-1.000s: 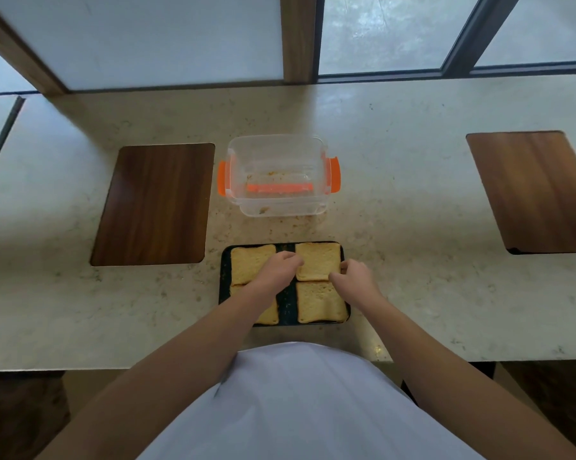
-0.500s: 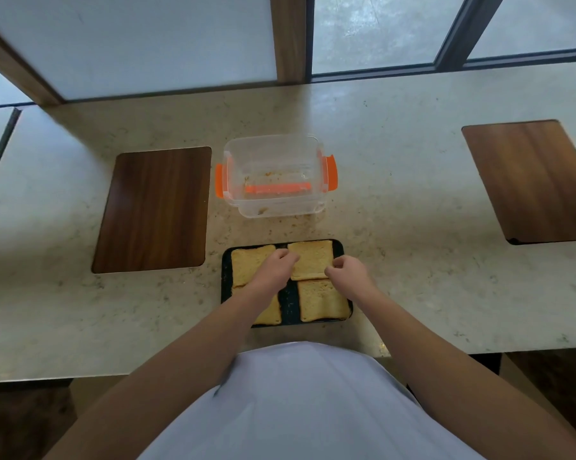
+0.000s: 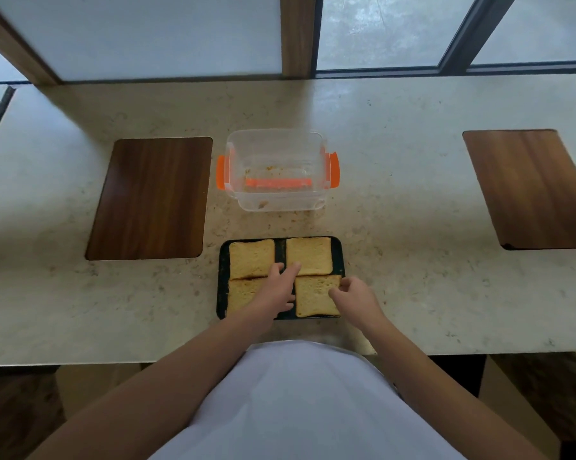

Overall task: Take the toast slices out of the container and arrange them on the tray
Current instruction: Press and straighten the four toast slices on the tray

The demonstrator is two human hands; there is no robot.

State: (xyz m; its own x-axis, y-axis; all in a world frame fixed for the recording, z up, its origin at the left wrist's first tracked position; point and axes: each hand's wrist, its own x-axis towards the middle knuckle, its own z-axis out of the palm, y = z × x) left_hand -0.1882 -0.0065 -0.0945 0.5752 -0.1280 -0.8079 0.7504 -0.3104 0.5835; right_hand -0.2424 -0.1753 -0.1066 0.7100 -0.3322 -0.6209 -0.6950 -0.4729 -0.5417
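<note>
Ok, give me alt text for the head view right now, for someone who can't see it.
Four toast slices lie two by two on a dark tray, the left hand resting between them and the right hand at the near right slice's edge. Beyond, a clear container with orange clips holds only crumbs.

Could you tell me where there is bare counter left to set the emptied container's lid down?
Open counter lies between the container and the right wooden board, and behind the container. The tray is crowded: four toast slices, both hands.
</note>
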